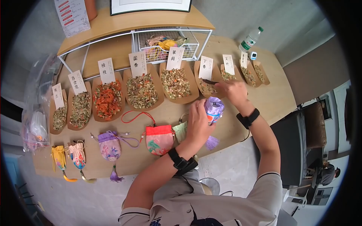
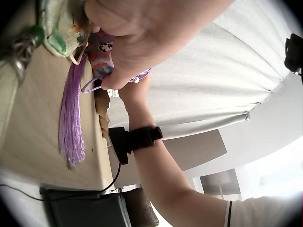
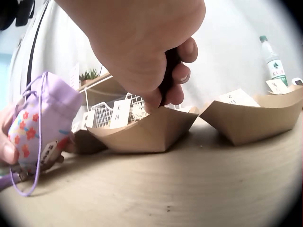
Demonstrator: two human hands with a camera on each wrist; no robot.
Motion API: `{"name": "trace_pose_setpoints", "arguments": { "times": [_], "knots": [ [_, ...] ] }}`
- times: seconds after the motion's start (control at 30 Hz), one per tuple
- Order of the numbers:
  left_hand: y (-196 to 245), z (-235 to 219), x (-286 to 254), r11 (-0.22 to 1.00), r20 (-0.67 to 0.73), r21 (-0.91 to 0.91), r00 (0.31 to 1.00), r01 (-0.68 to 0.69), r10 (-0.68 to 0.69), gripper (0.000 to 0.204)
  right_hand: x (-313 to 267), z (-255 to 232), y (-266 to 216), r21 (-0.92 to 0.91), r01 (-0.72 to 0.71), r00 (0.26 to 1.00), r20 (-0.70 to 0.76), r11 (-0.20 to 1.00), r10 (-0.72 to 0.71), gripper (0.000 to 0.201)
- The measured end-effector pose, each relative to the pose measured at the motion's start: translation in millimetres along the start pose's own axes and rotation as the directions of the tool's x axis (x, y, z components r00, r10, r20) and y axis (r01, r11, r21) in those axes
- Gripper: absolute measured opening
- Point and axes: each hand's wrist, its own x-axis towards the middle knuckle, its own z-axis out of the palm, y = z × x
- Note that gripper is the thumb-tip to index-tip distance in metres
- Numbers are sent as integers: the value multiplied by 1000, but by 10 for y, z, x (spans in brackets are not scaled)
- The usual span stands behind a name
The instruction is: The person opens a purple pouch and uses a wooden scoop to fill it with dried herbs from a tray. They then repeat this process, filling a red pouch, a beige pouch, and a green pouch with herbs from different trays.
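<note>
My left hand (image 1: 198, 122) grips a purple drawstring pouch (image 1: 214, 109) with its mouth upward, just in front of the row of trays. Red flowers and a loose purple cord show on the pouch (image 3: 35, 125) in the right wrist view. A purple tassel (image 2: 73, 113) hangs near it in the left wrist view. My right hand (image 1: 234, 92) holds a dark spoon-like utensil (image 1: 210, 81) by its handle, low over a brown paper tray (image 1: 197, 75) of dried herbs with a white label card (image 1: 206, 63). Fingers wrap the dark handle (image 3: 171, 71) in the right wrist view.
More herb trays line the table, one with orange-red pieces (image 1: 108, 98). Finished-looking pouches lie in front, among them a red pouch (image 1: 159, 139) and a lilac pouch (image 1: 109, 146). A water bottle (image 1: 250, 39) and small timer (image 1: 253, 55) stand behind, beside a wire basket (image 1: 166, 45).
</note>
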Motion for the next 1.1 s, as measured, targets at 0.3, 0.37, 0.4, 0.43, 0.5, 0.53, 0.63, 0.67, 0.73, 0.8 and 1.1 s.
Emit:
{"name": "trace_pose_setpoints", "arguments": {
  "times": [0.3, 0.37, 0.4, 0.43, 0.5, 0.53, 0.63, 0.67, 0.73, 0.8, 1.1],
  "knots": [
    [19, -16, 0, 1000, 1, -3, 1000, -3, 3, 84, -263, -630, -66, 195, -51, 972, -214, 980, 93, 18],
    [25, -13, 0, 1000, 5, -6, 1000, 3, -3, 86, -320, -877, -162, 194, -18, 985, -165, 981, 51, 19],
    [24, -13, 0, 1000, 8, -6, 1000, 6, -5, 87, -345, -945, -200, 196, -2, 989, -141, 981, 31, 19],
    [22, -13, 2, 1000, 3, -4, 1000, 4, -4, 86, -364, -960, -224, 210, 6, 989, -145, 978, 25, 20],
    [21, -8, 2, 1000, -6, -1, 1000, 1, -1, 84, -389, -977, -253, 237, 23, 988, -151, 971, 13, 21],
    [20, -6, 0, 1000, -6, 1, 1000, -1, 1, 84, -407, -964, -234, 247, 12, 988, -151, 969, 27, 21],
    [11, -13, 5, 1000, -6, 5, 1000, -10, 10, 85, -413, -904, -151, 249, -29, 986, -150, 968, 68, 23],
    [12, -13, 4, 1000, -4, 3, 1000, -12, 12, 86, -379, -894, -127, 230, -50, 986, -146, 972, 85, 23],
    [19, -12, 3, 1000, 2, -2, 1000, -14, 14, 87, -293, -843, -75, 180, -86, 987, -118, 980, 108, 25],
    [21, -14, -5, 1000, 10, -5, 1000, -14, 14, 88, -176, -673, -41, 119, -116, 990, -71, 986, 125, 28],
    [6, -13, 3, 1000, 3, -13, 1000, -2, 2, 84, 161, -194, -71, 25, -55, 998, 33, 998, 54, 27]
  ]
}}
